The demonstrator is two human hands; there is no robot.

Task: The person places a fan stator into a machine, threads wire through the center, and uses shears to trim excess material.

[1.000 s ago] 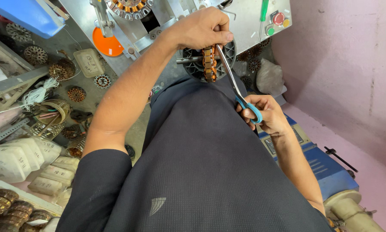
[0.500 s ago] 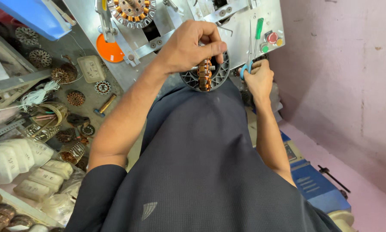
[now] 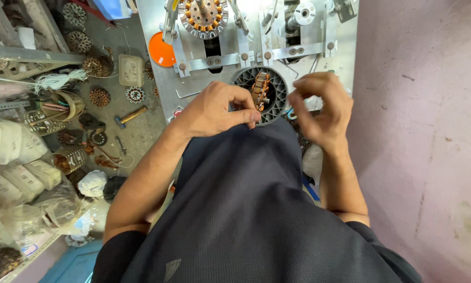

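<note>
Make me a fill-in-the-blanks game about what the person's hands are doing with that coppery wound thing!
1. The left hand pinches a small copper-wound stator over a round black ribbed ___.
2. The flat disc on the grey metal machine plate is coloured ___.
3. The wooden-handled hammer lies on the person's ___ side.
4. The wall by the right hand is ___.

Missing words: ring; orange; left; pink

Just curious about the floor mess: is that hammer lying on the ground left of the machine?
Yes, a hammer with a yellowish handle lies on the grey floor, left of the metal machine, among round wound parts.
</note>
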